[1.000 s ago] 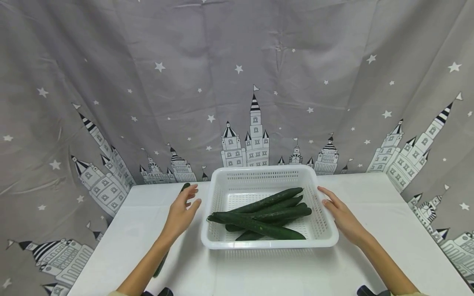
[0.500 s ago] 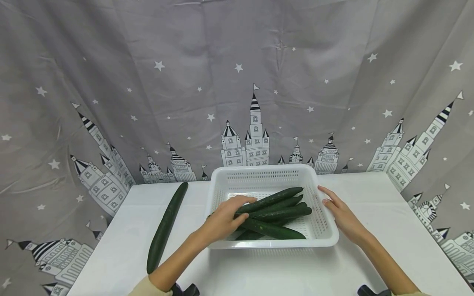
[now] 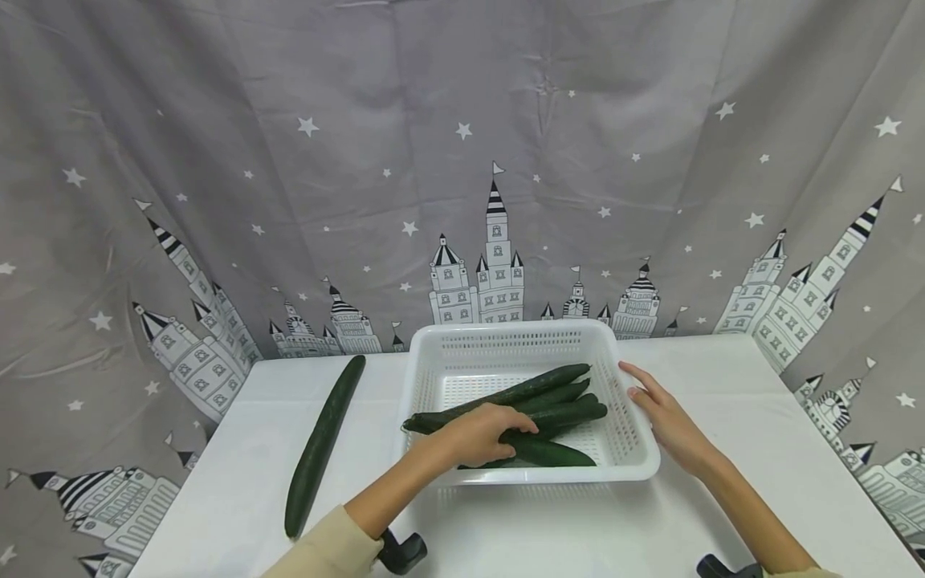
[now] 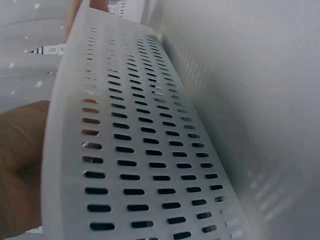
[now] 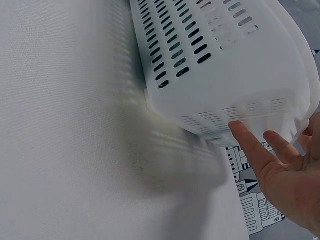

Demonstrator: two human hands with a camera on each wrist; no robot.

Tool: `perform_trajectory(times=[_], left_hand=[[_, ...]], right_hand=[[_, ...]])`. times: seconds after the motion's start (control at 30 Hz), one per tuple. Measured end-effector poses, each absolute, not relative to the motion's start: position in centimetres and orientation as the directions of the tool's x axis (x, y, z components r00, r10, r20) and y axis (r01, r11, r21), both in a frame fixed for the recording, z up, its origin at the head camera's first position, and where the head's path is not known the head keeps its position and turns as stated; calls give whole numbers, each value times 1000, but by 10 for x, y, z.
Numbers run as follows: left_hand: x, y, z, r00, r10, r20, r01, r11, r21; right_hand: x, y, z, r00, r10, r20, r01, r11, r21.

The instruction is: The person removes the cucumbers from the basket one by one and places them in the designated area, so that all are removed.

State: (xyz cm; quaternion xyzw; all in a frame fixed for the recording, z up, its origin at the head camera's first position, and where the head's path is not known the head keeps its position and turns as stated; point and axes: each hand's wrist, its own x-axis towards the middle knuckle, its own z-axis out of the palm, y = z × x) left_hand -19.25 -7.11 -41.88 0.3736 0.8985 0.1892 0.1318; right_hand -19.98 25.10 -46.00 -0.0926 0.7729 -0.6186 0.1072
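Observation:
A white plastic basket (image 3: 531, 476) with slotted walls holds several dark green cucumbers (image 3: 552, 377). My left hand (image 3: 473, 436) is inside it, fingers on the far side and thumb on the near side of the front cucumber (image 3: 560, 454), gripping it around the middle. In the left wrist view, the basket wall (image 4: 112, 165) hides most of that hand (image 4: 22, 170). Against the basket's right side rests my right hand (image 3: 672, 421). Its fairly straight fingers (image 5: 250, 145) touch the outer wall in the right wrist view.
One long cucumber (image 3: 323, 449) lies alone on the white table (image 3: 730, 401), left of the basket. Behind the table hangs a grey curtain (image 3: 564, 96) printed with castles and stars. The basket stands close to the table's far edge.
My left hand has moved right, from above the table beside the lone cucumber into the basket, and onto the front cucumber. My right hand has stayed at the basket's right side.

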Motion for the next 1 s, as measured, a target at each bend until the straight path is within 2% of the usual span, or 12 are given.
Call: perform_trajectory(times=[0.2, 0.37, 0.53, 0.73, 1.0], left_hand=[[-192, -64, -422, -707, 690, -158, 623, 713, 322], [-193, -60, -425, -681, 719, -144, 675, 691, 260], [-195, -60, -429, -649, 753, -105, 712, 651, 266], [-196, -63, -431, -643, 762, -73, 715, 631, 301], [-193, -64, -412, -603, 798, 17, 760, 568, 316]], right_hand=[[-200, 250, -460, -961, -273, -48, -15, 226, -974], [-200, 251, -460, -959, -278, -49, -12, 214, -977], [-200, 251, -460, -959, -282, -39, -18, 198, -980], [-200, 251, -460, -958, -284, -36, -21, 196, -980], [-199, 252, -460, -958, -283, -39, -16, 188, -982]])
